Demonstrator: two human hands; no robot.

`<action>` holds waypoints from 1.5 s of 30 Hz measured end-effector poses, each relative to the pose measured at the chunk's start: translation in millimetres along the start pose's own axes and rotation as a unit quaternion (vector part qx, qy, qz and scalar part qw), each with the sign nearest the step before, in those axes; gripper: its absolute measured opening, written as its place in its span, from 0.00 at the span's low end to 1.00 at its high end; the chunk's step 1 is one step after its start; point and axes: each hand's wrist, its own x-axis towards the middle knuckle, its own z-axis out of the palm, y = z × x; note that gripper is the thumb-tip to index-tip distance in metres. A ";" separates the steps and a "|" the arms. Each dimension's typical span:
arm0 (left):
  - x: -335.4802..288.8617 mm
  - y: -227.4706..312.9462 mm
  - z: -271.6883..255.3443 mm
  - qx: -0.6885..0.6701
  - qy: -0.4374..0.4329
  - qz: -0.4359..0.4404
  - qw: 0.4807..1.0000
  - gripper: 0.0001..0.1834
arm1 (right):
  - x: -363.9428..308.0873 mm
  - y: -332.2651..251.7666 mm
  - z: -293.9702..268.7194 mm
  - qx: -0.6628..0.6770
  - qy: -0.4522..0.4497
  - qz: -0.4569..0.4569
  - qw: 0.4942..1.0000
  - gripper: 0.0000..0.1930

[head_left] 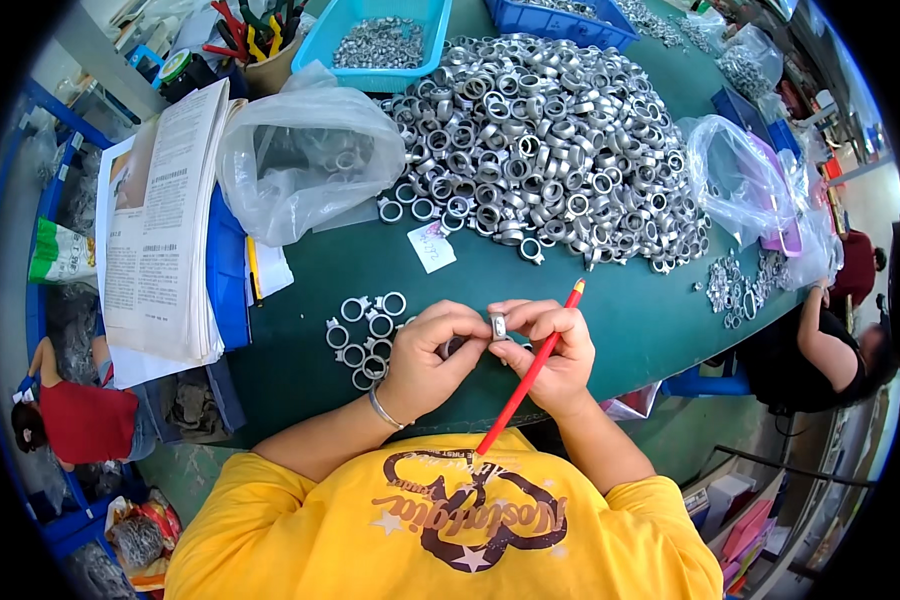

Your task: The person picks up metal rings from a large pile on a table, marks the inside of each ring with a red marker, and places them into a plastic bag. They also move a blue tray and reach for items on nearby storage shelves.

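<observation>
Close in front of my chest, my left hand (435, 357) and my right hand (558, 350) meet at a small silvery metal ring (498, 325), pinched between the fingertips of both. A long red pencil (520, 400) also lies in my right hand, slanting between the fingers, with one end toward my yellow shirt. Under the curled fingers of my left hand a bit of another metal ring (451, 347) shows, mostly hidden. Just left of that hand, several loose rings (352, 355) lie on the green table (300, 270). A big heap of such rings (560, 140) rises beyond my hands.
A clear plastic bag (305, 165) stands left of the heap, near a paper slip (431, 246). Papers (160, 230) lean at the left. Blue bins (315, 45) stand at the back. More bags (735, 165) and small metal parts (735, 290) lie right, near another person (810, 350).
</observation>
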 end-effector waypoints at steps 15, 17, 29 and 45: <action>0.3 6.0 -2.7 0.037 -0.015 0.040 0.998 0.13 | -3.8 1.4 -8.3 0.165 0.078 0.130 0.975 0.13; 0.6 8.5 -3.9 0.056 -0.025 0.042 0.997 0.13 | -0.2 -2.6 -12.8 0.215 0.064 0.231 0.947 0.11; -2.0 8.0 -2.1 -0.119 -0.015 -0.109 0.987 0.04 | -6.7 2.6 -8.0 0.228 0.030 0.102 0.968 0.18; 4.2 1.2 -5.8 -0.426 -0.079 -0.327 0.840 0.16 | -1.3 -7.0 -5.5 -0.038 0.014 -0.005 0.999 0.14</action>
